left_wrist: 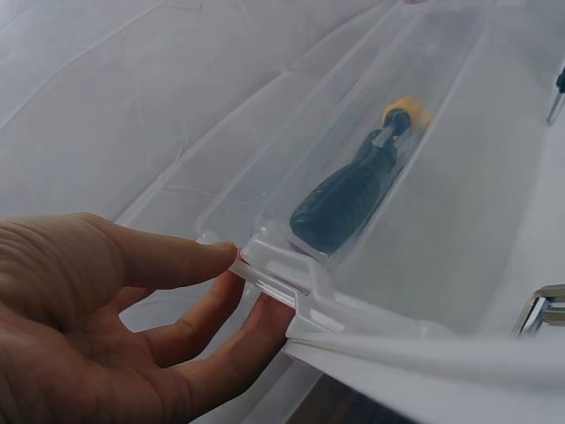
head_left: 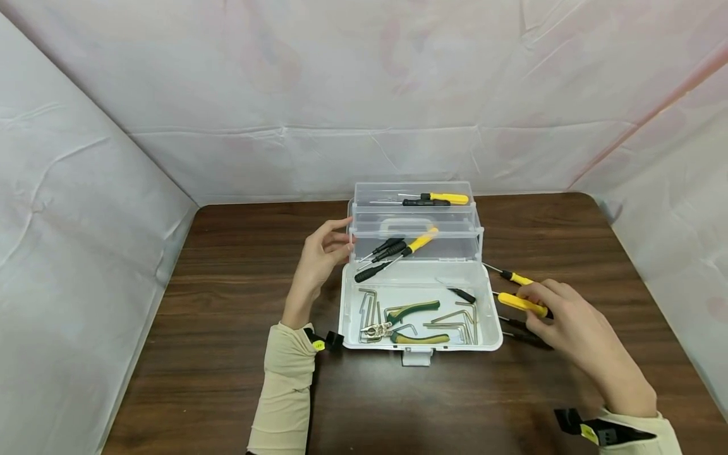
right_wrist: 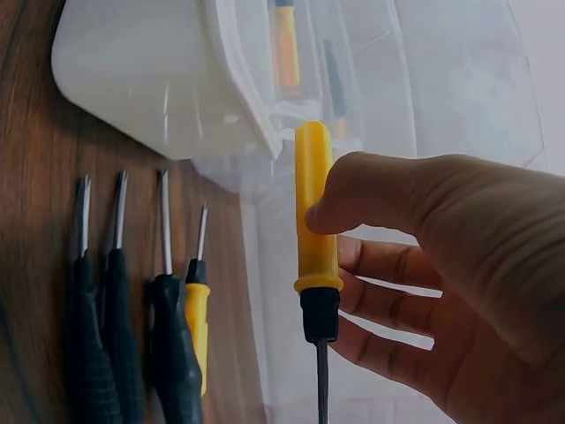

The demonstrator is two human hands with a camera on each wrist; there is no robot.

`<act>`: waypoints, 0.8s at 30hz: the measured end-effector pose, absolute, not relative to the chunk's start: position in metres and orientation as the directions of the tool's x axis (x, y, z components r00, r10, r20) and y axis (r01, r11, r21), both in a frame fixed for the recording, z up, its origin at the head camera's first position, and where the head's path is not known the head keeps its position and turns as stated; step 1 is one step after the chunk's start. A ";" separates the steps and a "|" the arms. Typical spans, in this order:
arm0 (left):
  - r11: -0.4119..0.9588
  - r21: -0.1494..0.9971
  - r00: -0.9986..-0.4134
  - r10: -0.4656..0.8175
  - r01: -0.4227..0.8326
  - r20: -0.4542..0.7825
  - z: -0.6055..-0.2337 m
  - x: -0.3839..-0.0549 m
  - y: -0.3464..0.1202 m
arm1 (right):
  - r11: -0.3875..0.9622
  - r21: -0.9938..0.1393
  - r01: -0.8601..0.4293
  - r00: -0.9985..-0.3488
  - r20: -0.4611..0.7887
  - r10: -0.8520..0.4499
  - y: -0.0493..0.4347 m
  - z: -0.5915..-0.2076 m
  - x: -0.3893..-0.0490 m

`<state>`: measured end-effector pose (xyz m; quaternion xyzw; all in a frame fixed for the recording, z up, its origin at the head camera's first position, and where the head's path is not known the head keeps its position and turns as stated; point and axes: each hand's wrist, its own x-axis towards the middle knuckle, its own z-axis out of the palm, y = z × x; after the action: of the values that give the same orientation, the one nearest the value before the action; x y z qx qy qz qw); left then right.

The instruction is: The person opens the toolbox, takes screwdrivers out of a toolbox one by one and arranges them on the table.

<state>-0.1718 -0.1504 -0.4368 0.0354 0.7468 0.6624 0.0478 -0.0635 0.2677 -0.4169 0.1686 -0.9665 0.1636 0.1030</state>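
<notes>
One yellow-handled screwdriver (head_left: pixel 519 304) hangs in a person's right hand (head_left: pixel 574 325) just to the right of a white toolbox (head_left: pixel 409 284), its handle end toward the box and its shaft pointing away. The thumb and fingers pinch the yellow handle from opposite sides, with no gap between grip and tool.

The stowing looks well along. Inside the toolbox's base lie hex keys (head_left: pixel 472 323), pliers (head_left: pixel 418 308) with green-and-yellow handles and a small black-handled tool (head_left: pixel 463 295); the clear upper trays (head_left: pixel 457 249) at the toolbox's back carry further black-handled and yellow-handled drivers on two levels. Left to place, it seems, are the driver in hand and four more on the tabletop to the right of the toolbox: three black-handled screwdrivers (right_wrist: pixel 175 349) and a second yellow-handled screwdriver (right_wrist: pixel 197 336), side by side.

At the toolbox's left side, the left hand (head_left: pixel 318 262) has its fingers bent, thumb and fingertips pinching the edge of the trays; how firmly cannot be told.

Beyond the toolbox, dark wood-grain table (head_left: pixel 239 284) runs out on both sides, backed by a pale, creased curtain (head_left: pixel 318 82). Black straps circle both light sleeves (head_left: pixel 287 385).
</notes>
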 end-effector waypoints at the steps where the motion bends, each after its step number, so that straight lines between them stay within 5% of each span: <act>1: 0.122 0.992 -0.993 0.115 -0.009 -0.023 -0.437 -0.172 -0.151 | 0.890 -0.284 -0.357 -0.923 0.252 -0.290 0.269 -0.418 -0.064; 24: 0.109 0.994 -0.993 0.116 -0.023 -0.035 -0.437 -0.172 -0.150 | 0.913 -0.311 -0.263 -0.965 0.090 -0.247 0.280 -0.455 -0.071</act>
<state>-0.1724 -0.1504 -0.4373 0.0315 0.7429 0.6667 0.0520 -0.0711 0.2796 -0.4548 0.1304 -0.9778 0.1625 0.0243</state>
